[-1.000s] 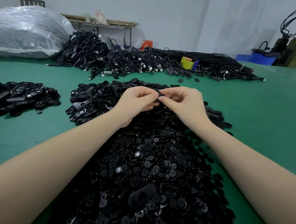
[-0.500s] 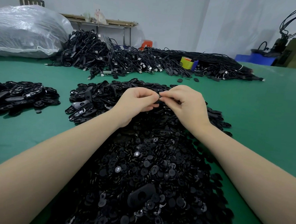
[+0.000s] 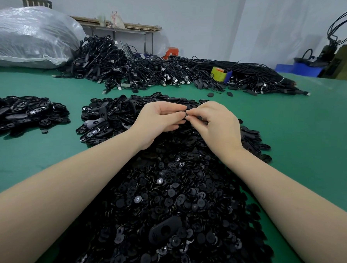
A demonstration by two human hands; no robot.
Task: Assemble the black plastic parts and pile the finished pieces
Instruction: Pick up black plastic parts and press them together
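A green table (image 3: 309, 138) ran back to a grey wall, with cables (image 3: 171, 71) heaped behind. My left hand (image 3: 159, 120) and right hand (image 3: 215, 123) met fingertip to fingertip, fingers curled, both pinching one small black part (image 3: 185, 112) above the parts heap (image 3: 175, 201). Since a second before, they had barely shifted. Finished pieces (image 3: 25, 111) lay at left.

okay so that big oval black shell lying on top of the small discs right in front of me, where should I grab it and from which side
Pinch the oval shell across its narrow width, on the two long edges, coming straight down from above. It lies flat on the loose disc heap, its long axis tilted up to the right, so probably nothing blocks a top approach.
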